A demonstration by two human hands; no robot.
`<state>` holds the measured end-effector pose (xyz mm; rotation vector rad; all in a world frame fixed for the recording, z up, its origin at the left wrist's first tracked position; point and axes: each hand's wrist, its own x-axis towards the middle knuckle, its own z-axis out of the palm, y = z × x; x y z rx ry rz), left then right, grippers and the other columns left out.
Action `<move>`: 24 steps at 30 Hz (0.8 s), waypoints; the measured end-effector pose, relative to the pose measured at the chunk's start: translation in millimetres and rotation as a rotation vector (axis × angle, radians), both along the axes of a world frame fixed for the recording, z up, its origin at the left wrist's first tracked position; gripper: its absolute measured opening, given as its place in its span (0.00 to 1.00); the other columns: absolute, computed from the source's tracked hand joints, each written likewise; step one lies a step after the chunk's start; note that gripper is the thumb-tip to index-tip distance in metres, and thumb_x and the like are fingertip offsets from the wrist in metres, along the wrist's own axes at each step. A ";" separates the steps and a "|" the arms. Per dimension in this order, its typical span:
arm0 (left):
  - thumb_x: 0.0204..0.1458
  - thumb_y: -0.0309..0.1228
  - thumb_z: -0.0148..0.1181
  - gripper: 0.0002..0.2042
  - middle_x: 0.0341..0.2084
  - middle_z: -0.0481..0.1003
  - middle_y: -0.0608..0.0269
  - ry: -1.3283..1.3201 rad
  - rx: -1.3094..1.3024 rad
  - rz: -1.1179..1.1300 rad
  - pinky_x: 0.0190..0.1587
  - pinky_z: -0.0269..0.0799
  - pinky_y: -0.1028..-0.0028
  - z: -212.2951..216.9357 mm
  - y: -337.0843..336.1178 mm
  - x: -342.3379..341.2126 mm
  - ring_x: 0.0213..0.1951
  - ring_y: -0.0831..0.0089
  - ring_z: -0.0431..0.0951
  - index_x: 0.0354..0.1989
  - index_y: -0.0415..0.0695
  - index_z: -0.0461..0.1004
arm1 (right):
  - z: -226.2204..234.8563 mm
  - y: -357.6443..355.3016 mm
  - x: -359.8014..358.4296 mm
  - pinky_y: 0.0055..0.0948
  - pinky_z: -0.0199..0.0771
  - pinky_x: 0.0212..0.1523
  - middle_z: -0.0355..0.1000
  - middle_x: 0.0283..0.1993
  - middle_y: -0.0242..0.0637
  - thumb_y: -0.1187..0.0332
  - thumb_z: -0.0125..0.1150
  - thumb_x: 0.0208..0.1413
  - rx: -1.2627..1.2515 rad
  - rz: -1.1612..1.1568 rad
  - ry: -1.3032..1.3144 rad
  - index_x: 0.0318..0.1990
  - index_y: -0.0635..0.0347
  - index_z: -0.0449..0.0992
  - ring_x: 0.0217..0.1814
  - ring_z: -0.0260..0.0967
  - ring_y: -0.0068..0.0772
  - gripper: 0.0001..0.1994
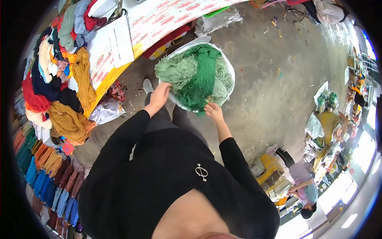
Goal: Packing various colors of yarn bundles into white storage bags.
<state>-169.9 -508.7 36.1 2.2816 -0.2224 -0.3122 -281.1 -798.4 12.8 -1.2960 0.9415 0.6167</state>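
Observation:
A white sack (227, 63) stands open on the concrete floor in front of me, filled with skeins of green yarn (197, 73) in pale and dark shades. My left hand (160, 95) grips the sack's near left rim beside the pale green yarn. At the near edge, my right hand (214, 111) is closed on the lower end of a dark green skein. Both my forearms wear black sleeves.
A table (119, 51) with a printed cover stands to the left, heaped with mustard, red, navy and grey yarn (69, 115). Shelves of folded coloured yarn (43, 175) run along the lower left. A person (302, 183) sits at the right near a yellow stool (270, 165) and more bags.

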 end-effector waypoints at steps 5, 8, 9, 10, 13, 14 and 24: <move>0.42 0.31 0.61 0.19 0.35 0.70 0.58 0.705 -0.136 0.678 0.25 0.73 0.68 -41.6 22.1 1.7 0.31 0.66 0.74 0.40 0.39 0.63 | 17.8 28.9 -4.7 0.30 0.75 0.35 0.74 0.39 0.43 0.62 0.56 0.54 0.198 0.179 0.204 0.48 0.66 0.67 0.36 0.75 0.35 0.19; 0.42 0.34 0.63 0.22 0.31 0.73 0.57 1.012 -0.104 0.503 0.23 0.75 0.68 -56.7 11.0 -13.0 0.28 0.66 0.76 0.45 0.40 0.63 | -3.4 55.0 10.4 0.30 0.76 0.34 0.73 0.36 0.43 0.64 0.51 0.57 0.511 -0.011 0.387 0.47 0.68 0.62 0.35 0.74 0.36 0.17; 0.44 0.36 0.61 0.22 0.32 0.74 0.54 1.123 -0.168 0.454 0.24 0.76 0.68 -46.3 -10.5 -8.6 0.27 0.64 0.77 0.46 0.39 0.65 | -36.7 46.2 12.9 0.30 0.76 0.33 0.73 0.35 0.43 0.66 0.48 0.58 0.751 -0.216 0.497 0.48 0.68 0.61 0.33 0.73 0.35 0.16; 0.47 0.38 0.59 0.19 0.30 0.76 0.51 1.002 -0.065 0.365 0.24 0.76 0.65 -60.4 -2.7 -19.1 0.28 0.60 0.79 0.42 0.36 0.70 | -42.2 56.1 29.1 0.29 0.76 0.36 0.72 0.34 0.43 0.71 0.47 0.58 0.782 -0.320 0.467 0.47 0.68 0.61 0.34 0.72 0.37 0.12; 0.49 0.41 0.53 0.18 0.17 0.75 0.51 0.752 0.203 -0.055 0.33 0.73 0.64 -69.7 0.9 -21.0 0.25 0.62 0.79 0.25 0.34 0.75 | -63.3 57.7 55.2 0.34 0.72 0.46 0.71 0.39 0.46 0.75 0.54 0.52 0.415 -0.347 0.488 0.45 0.70 0.66 0.44 0.69 0.44 0.13; 0.49 0.41 0.52 0.19 0.16 0.75 0.52 0.766 0.228 -0.198 0.33 0.71 0.65 -50.2 -3.0 -11.4 0.24 0.63 0.78 0.22 0.35 0.76 | -79.7 48.1 38.2 0.35 0.71 0.47 0.70 0.42 0.49 0.71 0.56 0.50 0.098 -0.029 0.296 0.48 0.72 0.64 0.46 0.69 0.45 0.19; 0.47 0.34 0.51 0.12 0.19 0.75 0.57 0.811 -0.068 0.474 0.20 0.69 0.71 -66.7 21.7 -5.4 0.18 0.69 0.74 0.29 0.36 0.74 | -19.5 25.2 37.2 0.41 0.68 0.47 0.72 0.39 0.57 0.52 0.58 0.47 -0.440 0.915 -0.254 0.41 0.71 0.72 0.45 0.70 0.52 0.26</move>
